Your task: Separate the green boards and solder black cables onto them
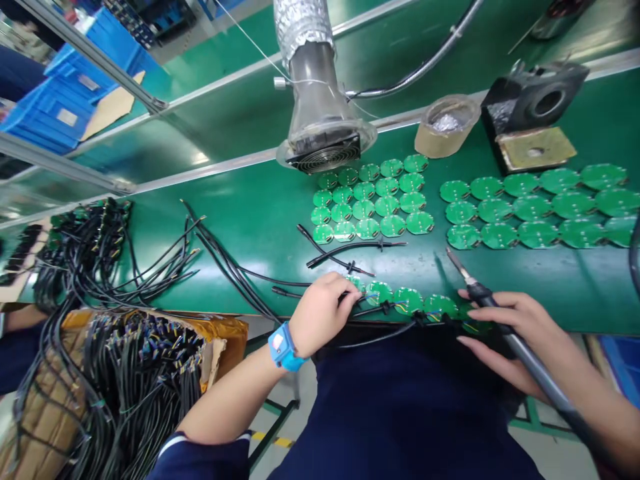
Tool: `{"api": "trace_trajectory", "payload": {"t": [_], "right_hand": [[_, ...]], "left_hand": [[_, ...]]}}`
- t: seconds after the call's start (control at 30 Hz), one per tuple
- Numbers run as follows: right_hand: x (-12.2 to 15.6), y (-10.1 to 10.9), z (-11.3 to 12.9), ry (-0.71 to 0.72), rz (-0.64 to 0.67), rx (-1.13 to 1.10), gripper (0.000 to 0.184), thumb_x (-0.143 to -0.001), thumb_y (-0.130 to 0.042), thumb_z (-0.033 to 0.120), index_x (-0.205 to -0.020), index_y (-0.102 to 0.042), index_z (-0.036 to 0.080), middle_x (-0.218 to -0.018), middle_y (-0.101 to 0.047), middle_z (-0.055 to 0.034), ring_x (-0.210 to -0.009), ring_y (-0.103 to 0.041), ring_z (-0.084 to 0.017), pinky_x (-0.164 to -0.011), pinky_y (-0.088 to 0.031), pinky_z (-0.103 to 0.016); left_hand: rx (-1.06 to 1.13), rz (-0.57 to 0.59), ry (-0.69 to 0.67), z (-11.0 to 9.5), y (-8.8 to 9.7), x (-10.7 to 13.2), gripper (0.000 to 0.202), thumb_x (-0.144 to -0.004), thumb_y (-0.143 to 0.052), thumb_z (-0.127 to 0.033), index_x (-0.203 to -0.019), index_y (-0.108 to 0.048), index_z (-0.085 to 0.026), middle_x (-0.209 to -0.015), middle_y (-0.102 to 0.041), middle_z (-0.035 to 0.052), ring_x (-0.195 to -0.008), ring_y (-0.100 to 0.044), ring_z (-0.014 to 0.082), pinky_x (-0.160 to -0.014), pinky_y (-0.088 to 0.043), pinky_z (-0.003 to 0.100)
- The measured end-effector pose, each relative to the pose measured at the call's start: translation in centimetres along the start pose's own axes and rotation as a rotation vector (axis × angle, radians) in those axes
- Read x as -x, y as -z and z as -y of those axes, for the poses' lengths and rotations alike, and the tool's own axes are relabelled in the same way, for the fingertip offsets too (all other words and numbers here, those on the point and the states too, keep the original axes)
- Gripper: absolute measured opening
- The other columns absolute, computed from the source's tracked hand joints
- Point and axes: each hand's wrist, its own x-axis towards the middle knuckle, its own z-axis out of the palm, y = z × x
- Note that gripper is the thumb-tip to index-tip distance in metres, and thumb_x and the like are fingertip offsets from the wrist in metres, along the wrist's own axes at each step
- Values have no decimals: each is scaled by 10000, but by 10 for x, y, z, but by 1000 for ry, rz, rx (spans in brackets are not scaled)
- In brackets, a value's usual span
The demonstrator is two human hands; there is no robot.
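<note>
My right hand (520, 333) is wrapped round a soldering iron (505, 327), its tip pointing up and left above the bench. My left hand (325, 310), with a blue watch at the wrist, pinches a black cable (290, 291) by its wire end. Beneath those fingertips a round green circuit board (354, 283) is partly hidden. To its right, a row of similar boards (409, 301) lies along the bench's front edge, with coloured wire ends of black cables on them. Two loose black cables (345, 252) lie just beyond my left hand.
Two grids of green boards (373, 208) (533, 205) cover the bench's middle and right. A fume extractor (325, 127) hangs above. Behind stand a tape-roll cup (447, 127) and an iron stand (535, 107). Cable bundles (90, 253) and a cable-filled box (225, 333) are left.
</note>
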Motion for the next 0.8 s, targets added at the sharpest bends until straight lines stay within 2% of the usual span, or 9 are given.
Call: {"api": "trace_trajectory", "payload": {"t": [0.1,0.17,0.27,0.33,0.4,0.5,0.6,0.8], "right_hand": [[-13,3,10,81,71,-44,272,-725,-624,212,-987,-568,262,-960,-584,-63,-886,-604,-195,-723,-504,-290],[-23,-2,19,103,43,-193,231,-771,-554,159,-977,-575,261,-876,-609,-39,-866,-606,-176,-728,-499,-277],[-36,-17,28,-32,20,-523,224,-800,-516,158,-1002,-531,254,-807,-601,-11,-695,-608,-137,-614,-500,-251],[-41,-28,30,-151,36,-632,152,-809,-519,192,-951,-510,248,-741,-583,10,-598,-583,-117,-544,-479,-235],[-44,-34,29,-215,82,-615,71,-813,-527,225,-879,-508,239,-663,-565,27,-554,-566,-111,-521,-463,-229],[-47,-37,28,-270,162,-525,72,-812,-533,269,-864,-514,222,-685,-602,12,-546,-577,-112,-509,-459,-227],[-52,-36,31,-278,187,-443,97,-806,-540,284,-871,-523,214,-718,-629,0,-590,-610,-122,-518,-471,-220],[-58,-36,38,-260,204,-376,96,-798,-541,266,-878,-530,213,-646,-640,15,-550,-617,-116,-483,-467,-198]], "left_hand": [[-8,-37,33,5,-8,-7,156,-854,-491,-218,-802,-626,-160,-796,-563,48,-786,-538,154,-745,-458,296],[-34,-26,33,6,-9,-10,164,-845,-502,-214,-777,-639,-153,-783,-560,49,-773,-535,155,-740,-455,296],[-27,20,17,6,-6,-16,155,-826,-525,-198,-764,-661,-157,-780,-566,46,-770,-539,151,-734,-458,287],[8,41,13,8,-3,-19,146,-814,-539,-188,-764,-673,-161,-779,-572,44,-771,-547,145,-733,-464,275],[34,50,23,9,-1,-22,139,-802,-551,-179,-755,-681,-161,-776,-579,42,-764,-556,139,-720,-469,261],[50,59,37,11,0,-23,128,-781,-565,-164,-737,-685,-167,-771,-592,35,-746,-567,130,-695,-473,249],[75,65,30,12,1,-23,120,-769,-569,-146,-722,-676,-171,-764,-601,24,-746,-572,122,-707,-474,247],[87,26,26,15,-1,-23,113,-771,-564,-142,-712,-658,-161,-745,-589,26,-738,-565,128,-691,-466,252]]}}
